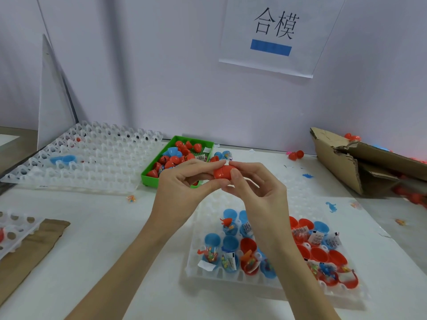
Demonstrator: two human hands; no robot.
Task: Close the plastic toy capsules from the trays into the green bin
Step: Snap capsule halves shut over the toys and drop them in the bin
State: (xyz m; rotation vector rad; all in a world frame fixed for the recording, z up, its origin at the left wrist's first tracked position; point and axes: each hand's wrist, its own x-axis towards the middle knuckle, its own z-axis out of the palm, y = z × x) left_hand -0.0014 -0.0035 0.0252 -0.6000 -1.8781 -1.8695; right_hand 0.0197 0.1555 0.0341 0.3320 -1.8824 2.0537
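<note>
A red toy capsule (222, 172) is held above the table between both hands, its two halves together. My left hand (182, 188) pinches its left side with thumb and forefinger. My right hand (256, 190) pinches its right side. Just behind my hands stands the green bin (150, 175), holding several closed red and blue capsules. Below my arms lies a clear tray (233, 277) with several open red and blue capsule halves holding small toys and paper slips.
A stack of empty clear trays (92, 155) with a blue capsule half lies at the left. A torn cardboard box (360, 162) with red capsules sits at the right. Another tray (13, 232) on cardboard is at the far left. Small toys are scattered on the white table.
</note>
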